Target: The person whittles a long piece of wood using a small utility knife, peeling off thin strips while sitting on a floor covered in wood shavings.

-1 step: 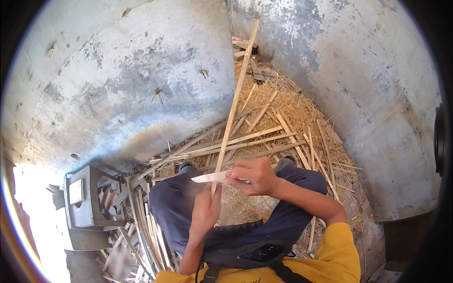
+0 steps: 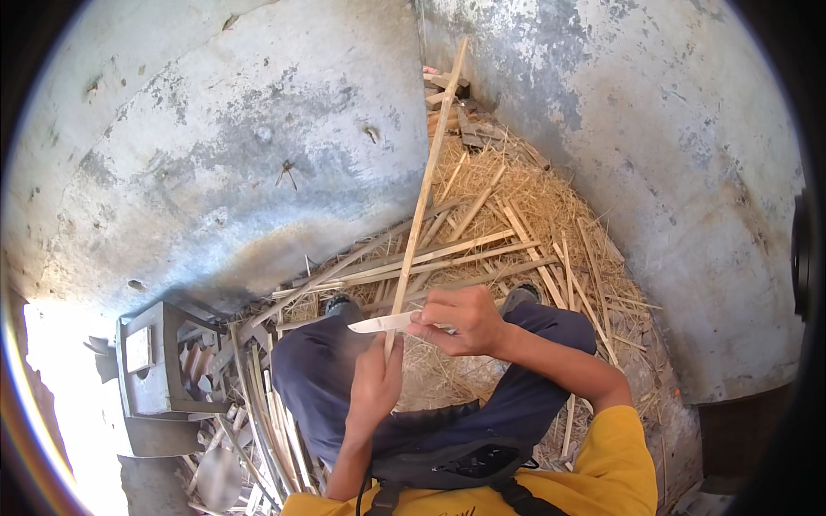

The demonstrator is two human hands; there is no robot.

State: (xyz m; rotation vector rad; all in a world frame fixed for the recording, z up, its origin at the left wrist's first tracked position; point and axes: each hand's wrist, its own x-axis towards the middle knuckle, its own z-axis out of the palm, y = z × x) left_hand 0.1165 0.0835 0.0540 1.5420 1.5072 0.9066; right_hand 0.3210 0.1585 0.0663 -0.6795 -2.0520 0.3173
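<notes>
My left hand (image 2: 373, 380) is closed around the lower end of a long pale strip (image 2: 422, 211), which looks like split bamboo or wood. From there the strip slants up and away, its far end in front of the wall corner. My right hand (image 2: 465, 321) grips a knife, the handle mostly hidden by the fingers. The knife's pale blade (image 2: 375, 325) points left and lies across the strip just above my left fingers. Whether the edge bites into the strip I cannot tell.
Straw-like shavings (image 2: 540, 193) and several loose strips (image 2: 469, 249) cover the floor ahead, between grey walls (image 2: 249, 129). A grey box-like stand (image 2: 148, 383) is at the left, by more strips (image 2: 280, 430). My bent legs (image 2: 310, 378) frame the work.
The far end of the long strip has shifted slightly to the left. Both hands and the knife stay almost where they were.
</notes>
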